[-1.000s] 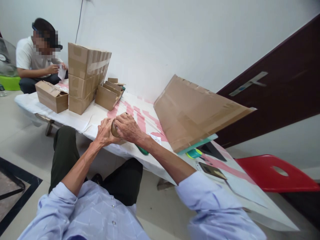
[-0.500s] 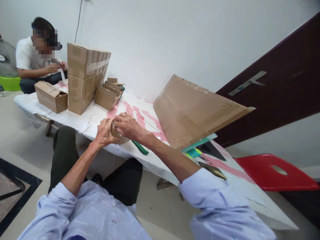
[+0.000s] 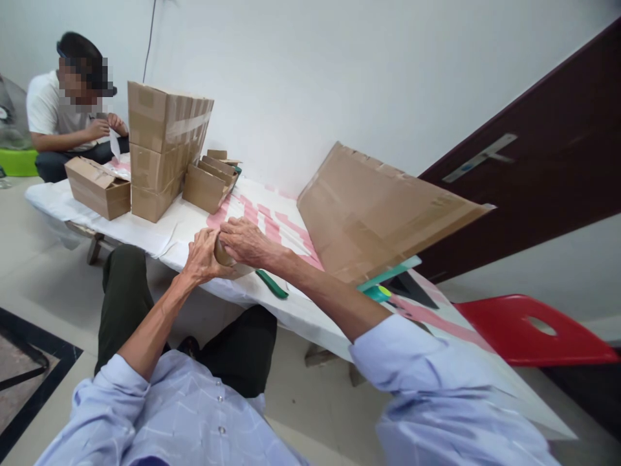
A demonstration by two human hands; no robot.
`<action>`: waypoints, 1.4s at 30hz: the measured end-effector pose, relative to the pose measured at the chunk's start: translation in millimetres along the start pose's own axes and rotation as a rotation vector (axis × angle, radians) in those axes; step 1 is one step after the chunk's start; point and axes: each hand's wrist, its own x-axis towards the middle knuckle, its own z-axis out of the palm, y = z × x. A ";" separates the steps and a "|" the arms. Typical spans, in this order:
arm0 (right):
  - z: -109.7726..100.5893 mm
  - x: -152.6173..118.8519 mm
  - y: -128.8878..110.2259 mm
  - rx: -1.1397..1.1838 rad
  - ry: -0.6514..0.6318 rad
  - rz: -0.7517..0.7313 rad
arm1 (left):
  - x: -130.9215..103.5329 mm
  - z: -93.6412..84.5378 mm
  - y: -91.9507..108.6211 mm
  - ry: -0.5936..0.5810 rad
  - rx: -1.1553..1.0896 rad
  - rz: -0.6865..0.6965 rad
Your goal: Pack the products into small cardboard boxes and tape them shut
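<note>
My left hand (image 3: pixel 202 257) is closed round what looks like a roll of packing tape (image 3: pixel 224 254), with a brown inner face and a pale side. My right hand (image 3: pixel 245 241) reaches across from the right, its fingers bent and pressed against the roll's upper edge. Its fingertips are partly hidden. Both hands are just above the near edge of the covered table (image 3: pixel 194 220). Close to the right wrist lies a curved green tool or handle (image 3: pixel 272 283).
Stacked cardboard boxes (image 3: pixel 148 158) stand left, with an open box (image 3: pixel 99 188) and folded cardboard (image 3: pixel 206 184) beside them. A large cardboard sheet (image 3: pixel 378 213) leans right. A teal tape roll (image 3: pixel 376 293) lies below it. Another person (image 3: pixel 68 116) sits far left; a red chair (image 3: pixel 528 330) is right.
My right forearm and sleeve have shifted slightly to the right and down, covering the dark flat item on the table. Both hands keep their hold. The other person's hands have moved slightly.
</note>
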 end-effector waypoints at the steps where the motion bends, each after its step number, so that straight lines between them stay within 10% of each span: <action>1: 0.1 0.3 0.4 0.002 -0.006 0.000 | 0.1 0.1 0.0 0.000 0.000 0.001; 29: -29.1 10.3 -10.0 -0.098 -0.234 -0.026 | -2.8 0.5 1.6 -0.008 0.022 0.014; 42: -14.3 -0.5 -2.7 -0.155 -0.106 -0.100 | -2.3 -1.9 0.6 -0.025 0.014 0.005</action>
